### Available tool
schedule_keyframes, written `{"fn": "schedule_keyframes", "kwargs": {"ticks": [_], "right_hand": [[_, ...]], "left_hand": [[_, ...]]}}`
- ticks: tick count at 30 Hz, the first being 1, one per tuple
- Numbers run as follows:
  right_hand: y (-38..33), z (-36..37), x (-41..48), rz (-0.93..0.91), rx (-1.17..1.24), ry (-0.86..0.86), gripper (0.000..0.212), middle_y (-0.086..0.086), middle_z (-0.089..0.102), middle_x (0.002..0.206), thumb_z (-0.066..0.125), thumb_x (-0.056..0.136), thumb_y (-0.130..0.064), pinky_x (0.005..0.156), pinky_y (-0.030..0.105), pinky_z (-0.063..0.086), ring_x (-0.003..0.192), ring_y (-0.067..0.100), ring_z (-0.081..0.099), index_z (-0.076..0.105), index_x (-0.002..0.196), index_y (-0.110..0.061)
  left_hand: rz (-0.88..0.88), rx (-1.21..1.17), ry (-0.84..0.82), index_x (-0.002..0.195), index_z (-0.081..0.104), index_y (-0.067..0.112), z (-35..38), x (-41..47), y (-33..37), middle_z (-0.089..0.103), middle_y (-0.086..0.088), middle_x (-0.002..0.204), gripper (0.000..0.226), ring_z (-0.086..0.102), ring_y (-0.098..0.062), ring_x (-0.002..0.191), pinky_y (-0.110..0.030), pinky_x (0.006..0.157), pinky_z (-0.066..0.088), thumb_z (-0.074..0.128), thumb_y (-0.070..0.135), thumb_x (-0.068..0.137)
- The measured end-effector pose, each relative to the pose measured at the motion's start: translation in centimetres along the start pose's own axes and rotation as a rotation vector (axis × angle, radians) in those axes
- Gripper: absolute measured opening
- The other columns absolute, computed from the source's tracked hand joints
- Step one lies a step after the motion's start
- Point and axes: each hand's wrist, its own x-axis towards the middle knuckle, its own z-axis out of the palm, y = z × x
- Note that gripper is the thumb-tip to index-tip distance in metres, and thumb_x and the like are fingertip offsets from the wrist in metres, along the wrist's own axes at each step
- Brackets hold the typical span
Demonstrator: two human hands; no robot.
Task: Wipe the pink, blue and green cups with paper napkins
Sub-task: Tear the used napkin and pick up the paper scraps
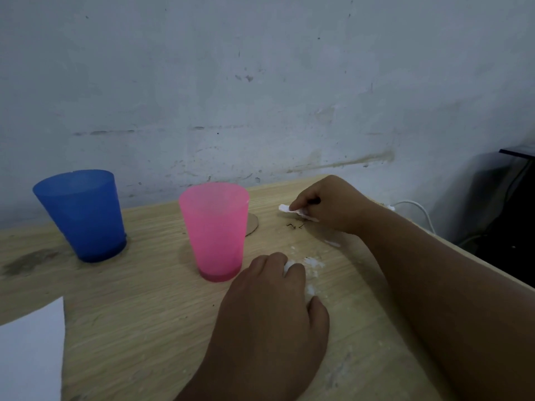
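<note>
A blue cup (84, 215) stands upright at the back left of the wooden table (139, 328). A pink cup (215, 230) stands upright near the middle. No green cup is in view. My left hand (272, 311) rests on the table just right of the pink cup, fingers curled over a small white wad of napkin (289, 264). My right hand (330, 206) lies farther back on the right, pinching a white paper napkin (292, 211) against the tabletop.
White napkin crumbs (314, 266) and dark specks (293, 226) litter the table between my hands. A white sheet (29, 351) lies at the front left. A cardboard disc (252, 224) peeks from behind the pink cup. A wall (260, 82) stands right behind, a white cable (417, 206) beyond the right edge.
</note>
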Motion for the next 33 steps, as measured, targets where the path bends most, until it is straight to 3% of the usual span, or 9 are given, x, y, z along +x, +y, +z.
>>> {"fn": "schedule_keyframes", "kwargs": {"ticks": [4, 9, 14, 19, 23, 27, 31, 33], "right_hand": [[-1.1, -0.7, -0.4, 0.012, 0.047, -0.119, 0.021, -0.006, 0.078, 0.089, 0.072, 0.08, -0.007, 0.078, 0.014, 0.054, 0.084, 0.002, 0.069, 0.081, 0.093, -0.022], [-2.5, -0.5, -0.3, -0.056, -0.138, -0.218, 0.018, -0.014, 0.075, 0.083, 0.074, 0.08, -0.013, 0.058, 0.004, 0.044, 0.07, -0.008, 0.064, 0.081, 0.092, -0.024], [-2.2, 0.4, -0.2, -0.112, -0.242, -0.145, 0.017, -0.006, 0.076, 0.088, 0.067, 0.087, -0.012, 0.066, 0.01, 0.043, 0.068, -0.002, 0.059, 0.08, 0.094, -0.019], [-1.1, 1.0, 0.2, -0.036, -0.208, -0.059, 0.018, 0.0, 0.076, 0.094, 0.066, 0.086, -0.009, 0.078, 0.021, 0.049, 0.083, 0.007, 0.064, 0.08, 0.096, -0.016], [-0.5, -0.1, -0.1, 0.072, -0.007, 0.052, 0.014, -0.001, 0.077, 0.086, 0.068, 0.084, -0.009, 0.065, 0.011, 0.046, 0.075, 0.002, 0.065, 0.081, 0.086, -0.014], [0.0, -1.1, -0.2, 0.133, 0.087, 0.096, 0.011, -0.003, 0.075, 0.077, 0.07, 0.085, -0.011, 0.056, 0.016, 0.039, 0.053, -0.004, 0.056, 0.079, 0.083, -0.016], [0.4, -0.7, 0.1, 0.139, -0.023, 0.095, 0.011, -0.011, 0.068, 0.075, 0.068, 0.086, -0.009, 0.058, 0.014, 0.037, 0.066, 0.001, 0.057, 0.078, 0.087, -0.015], [0.3, -0.3, 0.3, 0.12, -0.106, 0.075, 0.012, -0.006, 0.072, 0.087, 0.067, 0.087, -0.009, 0.065, 0.014, 0.041, 0.076, 0.004, 0.059, 0.078, 0.091, -0.014]], "left_hand": [[-0.002, 0.001, 0.003, 0.119, 0.059, 0.032, -0.1, 0.0, -0.1, 0.052, 0.015, 0.119, 0.053, 0.045, -0.007, 0.113, -0.028, 0.095, 0.04, 0.026, 0.051, 0.083], [-0.004, 0.009, -0.017, 0.116, 0.058, 0.032, -0.2, -0.1, 0.0, 0.05, 0.015, 0.115, 0.051, 0.045, -0.007, 0.11, -0.028, 0.093, 0.04, 0.024, 0.051, 0.083], [0.0, 0.011, -0.014, 0.114, 0.058, 0.031, -0.3, -0.1, 0.0, 0.051, 0.014, 0.115, 0.053, 0.046, -0.008, 0.109, -0.029, 0.092, 0.041, 0.022, 0.052, 0.082], [0.0, -0.007, -0.003, 0.115, 0.062, 0.03, -0.1, -0.1, -0.1, 0.054, 0.013, 0.115, 0.05, 0.049, -0.01, 0.11, -0.031, 0.092, 0.044, 0.029, 0.05, 0.083], [-0.003, -0.002, -0.002, 0.115, 0.062, 0.03, 0.0, -0.1, -0.1, 0.055, 0.013, 0.115, 0.049, 0.049, -0.01, 0.11, -0.031, 0.093, 0.043, 0.03, 0.05, 0.083], [-0.005, -0.005, 0.008, 0.117, 0.063, 0.03, 0.0, -0.1, -0.1, 0.055, 0.012, 0.12, 0.055, 0.049, -0.01, 0.113, -0.03, 0.095, 0.043, 0.027, 0.051, 0.082], [0.003, -0.011, 0.016, 0.112, 0.065, 0.027, 0.0, 0.0, -0.1, 0.057, 0.011, 0.116, 0.051, 0.051, -0.011, 0.109, -0.031, 0.093, 0.045, 0.029, 0.049, 0.082], [-0.004, -0.013, 0.007, 0.114, 0.064, 0.027, 0.0, 0.0, -0.1, 0.057, 0.011, 0.117, 0.053, 0.05, -0.011, 0.11, -0.031, 0.094, 0.044, 0.029, 0.05, 0.082]]}}
